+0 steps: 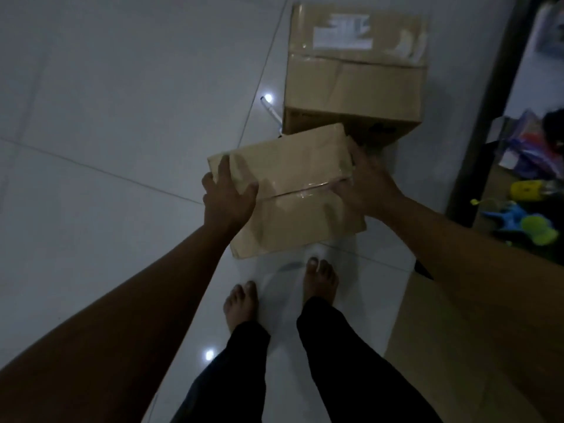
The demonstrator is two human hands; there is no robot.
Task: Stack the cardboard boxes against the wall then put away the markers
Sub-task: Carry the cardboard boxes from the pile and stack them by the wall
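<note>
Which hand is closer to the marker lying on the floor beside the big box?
Left hand, below the marker, gripping the small box. Right hand grips the box's far side.

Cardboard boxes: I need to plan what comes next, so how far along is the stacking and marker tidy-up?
Early stage. Nothing looks stacked yet: the large box sits alone on the tiled floor. In hand: the smaller box, held in front of it by the left hand and right hand at its sides. Left: setting it on the stack, then the marker lying beside the large box.
</note>
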